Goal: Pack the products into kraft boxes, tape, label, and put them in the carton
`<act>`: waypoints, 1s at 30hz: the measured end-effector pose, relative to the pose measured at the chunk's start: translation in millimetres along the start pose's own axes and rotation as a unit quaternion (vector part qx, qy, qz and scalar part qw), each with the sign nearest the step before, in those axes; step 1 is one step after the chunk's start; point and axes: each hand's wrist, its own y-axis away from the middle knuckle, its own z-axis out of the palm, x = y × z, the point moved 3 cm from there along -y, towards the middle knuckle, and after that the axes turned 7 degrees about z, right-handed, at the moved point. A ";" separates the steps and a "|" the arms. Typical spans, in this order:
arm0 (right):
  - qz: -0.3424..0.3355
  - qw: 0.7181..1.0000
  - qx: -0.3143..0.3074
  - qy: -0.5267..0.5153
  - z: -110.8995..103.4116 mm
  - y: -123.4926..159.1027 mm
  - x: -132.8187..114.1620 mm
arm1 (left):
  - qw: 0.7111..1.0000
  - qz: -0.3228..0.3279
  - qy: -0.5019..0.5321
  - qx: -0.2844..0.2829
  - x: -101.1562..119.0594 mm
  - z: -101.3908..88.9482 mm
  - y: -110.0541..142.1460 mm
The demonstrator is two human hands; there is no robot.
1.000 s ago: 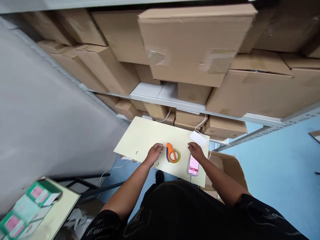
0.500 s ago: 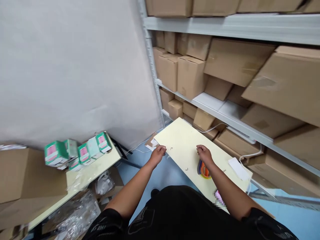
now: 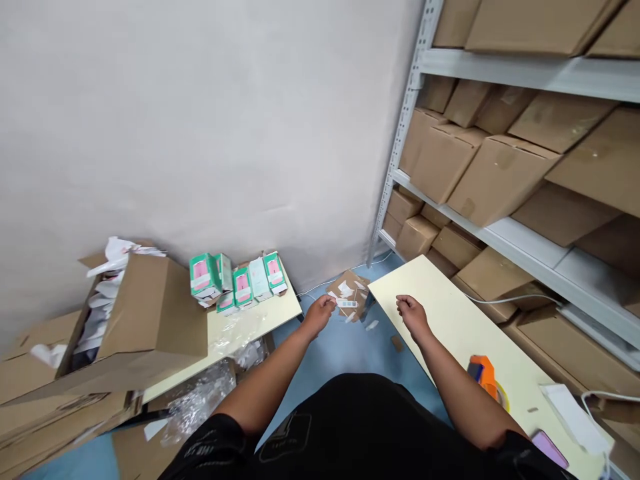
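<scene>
My left hand (image 3: 320,316) is above the floor gap between two tables, its fingers closed in a pinch. A small white strip with bluish marks (image 3: 347,304) shows right at its fingertips; I cannot tell whether it is held or lies on the floor behind. My right hand (image 3: 413,315) hovers over the near edge of the right table (image 3: 425,283), fingers curled in, any content hidden. An orange tape dispenser (image 3: 484,371) lies on that table beside my right forearm.
Green-and-pink boxes (image 3: 243,287) and a large open carton (image 3: 165,307) stand on the left table (image 3: 273,310). Paper scraps lie on flattened cardboard (image 3: 333,283) on the floor. A shelf (image 3: 500,73) of cartons stands right. A purple phone-like object (image 3: 549,448) lies at lower right.
My view has turned left, so the tables and shelf shift rightward in it. My left hand now sits over the gap, away from the right table's edge. Both hands stay closed.
</scene>
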 end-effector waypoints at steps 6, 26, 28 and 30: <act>0.004 0.997 -0.071 -0.004 62.7 -33.8 -39.2 | 0.996 -0.033 0.038 0.077 -19.0 -52.6 -8.2; -0.148 0.902 -0.394 0.097 281.3 -131.2 -157.0 | 0.895 -0.101 0.075 0.428 -19.2 -140.4 29.4; -0.157 0.891 -0.413 0.104 294.6 -127.2 -161.6 | 0.884 -0.106 0.076 0.448 -19.3 -143.5 40.8; -0.160 0.883 -0.428 0.106 306.7 -120.7 -164.9 | 0.876 -0.116 0.082 0.462 -20.6 -147.3 52.2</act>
